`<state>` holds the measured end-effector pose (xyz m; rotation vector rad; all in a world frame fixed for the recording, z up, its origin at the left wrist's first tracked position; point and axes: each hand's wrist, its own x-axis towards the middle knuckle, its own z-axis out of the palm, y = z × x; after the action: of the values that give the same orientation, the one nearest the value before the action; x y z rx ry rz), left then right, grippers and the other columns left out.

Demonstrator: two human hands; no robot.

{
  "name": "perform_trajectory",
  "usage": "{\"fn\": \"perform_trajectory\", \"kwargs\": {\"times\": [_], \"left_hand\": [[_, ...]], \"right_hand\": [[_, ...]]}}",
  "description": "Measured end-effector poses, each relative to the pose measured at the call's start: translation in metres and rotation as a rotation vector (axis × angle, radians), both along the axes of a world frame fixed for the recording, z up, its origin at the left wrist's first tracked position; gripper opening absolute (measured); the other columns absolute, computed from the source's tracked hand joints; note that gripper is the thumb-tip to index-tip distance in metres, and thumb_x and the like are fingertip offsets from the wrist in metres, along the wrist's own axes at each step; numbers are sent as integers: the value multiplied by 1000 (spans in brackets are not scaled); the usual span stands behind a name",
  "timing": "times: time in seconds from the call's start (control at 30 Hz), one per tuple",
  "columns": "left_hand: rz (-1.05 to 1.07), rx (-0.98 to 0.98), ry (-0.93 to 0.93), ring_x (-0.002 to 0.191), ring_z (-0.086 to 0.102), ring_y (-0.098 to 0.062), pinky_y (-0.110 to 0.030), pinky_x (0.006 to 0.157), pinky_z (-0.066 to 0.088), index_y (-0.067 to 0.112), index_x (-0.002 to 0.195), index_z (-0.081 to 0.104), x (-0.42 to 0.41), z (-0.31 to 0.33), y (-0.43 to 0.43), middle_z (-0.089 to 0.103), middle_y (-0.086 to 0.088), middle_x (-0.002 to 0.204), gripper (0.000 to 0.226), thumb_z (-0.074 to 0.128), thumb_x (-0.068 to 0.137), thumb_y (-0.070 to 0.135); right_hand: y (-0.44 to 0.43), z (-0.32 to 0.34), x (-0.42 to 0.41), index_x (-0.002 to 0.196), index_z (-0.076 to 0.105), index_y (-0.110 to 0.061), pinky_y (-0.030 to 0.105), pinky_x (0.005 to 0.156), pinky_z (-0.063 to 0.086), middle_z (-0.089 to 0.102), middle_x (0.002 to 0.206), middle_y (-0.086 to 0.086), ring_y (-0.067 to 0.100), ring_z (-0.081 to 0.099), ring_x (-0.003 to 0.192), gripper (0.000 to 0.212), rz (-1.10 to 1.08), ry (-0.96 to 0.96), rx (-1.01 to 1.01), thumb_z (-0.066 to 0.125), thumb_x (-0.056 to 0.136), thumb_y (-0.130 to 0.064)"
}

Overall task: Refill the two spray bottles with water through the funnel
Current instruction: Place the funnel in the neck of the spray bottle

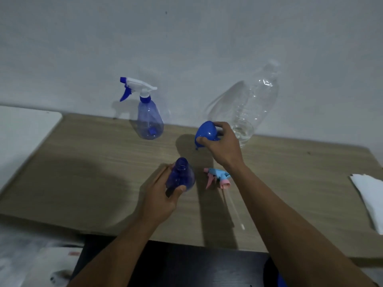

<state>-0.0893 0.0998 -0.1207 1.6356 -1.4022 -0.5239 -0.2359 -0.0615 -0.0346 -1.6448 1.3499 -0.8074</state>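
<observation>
Head view – left hand grips open bottle, right hand pinches funnel.

Wood-grain surface, light brown, back edge against a pale wall. White rounded-corner panel beside the surface's left edge. White folded sheet at the surface's right end. Dark panel below its near edge. Blurred white object off its near-left corner.
</observation>
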Motion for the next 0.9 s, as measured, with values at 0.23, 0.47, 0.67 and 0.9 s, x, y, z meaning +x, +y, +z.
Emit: {"fn": "perform_trajectory", "kwargs": {"times": [0.23, 0.47, 0.67, 0.9], "left_hand": [[31, 17, 23, 102, 62, -4, -5, 87, 39, 15, 122, 64, -7, 9, -6, 66, 9, 109, 45, 82, 80, 20], [-50, 76, 128, 104, 63, 3, -16, 89, 48, 51, 120, 54, 10, 11, 3, 63, 25, 112, 60, 81, 79, 15], [-38, 111, 183, 95, 66, 0, -14, 83, 49, 48, 121, 57, 9, 8, 0, 68, 18, 107, 55, 81, 80, 20], [-14, 155, 184, 92, 68, -6, -17, 78, 50, 32, 122, 60, 7, 4, 0, 70, 14, 102, 47, 81, 80, 25]], "right_hand": [[42, 26, -12, 147, 44, -27, 20, 75, 56, 60, 120, -5, 5, 67, 96, 81, 31, -318, 73, 85, 78, -17], [92, 34, 7, 143, 49, -18, 27, 93, 56, 59, 134, -3, 9, 64, 116, 80, 28, -392, -8, 89, 73, -11], [100, 25, 8, 150, 43, -15, 25, 86, 58, 58, 138, -3, 7, 65, 116, 90, 28, -401, 3, 87, 73, -3], [106, 6, 13, 146, 46, -16, 43, 102, 53, 57, 140, 1, 16, 60, 125, 92, 63, -279, -21, 90, 65, -13]]}}
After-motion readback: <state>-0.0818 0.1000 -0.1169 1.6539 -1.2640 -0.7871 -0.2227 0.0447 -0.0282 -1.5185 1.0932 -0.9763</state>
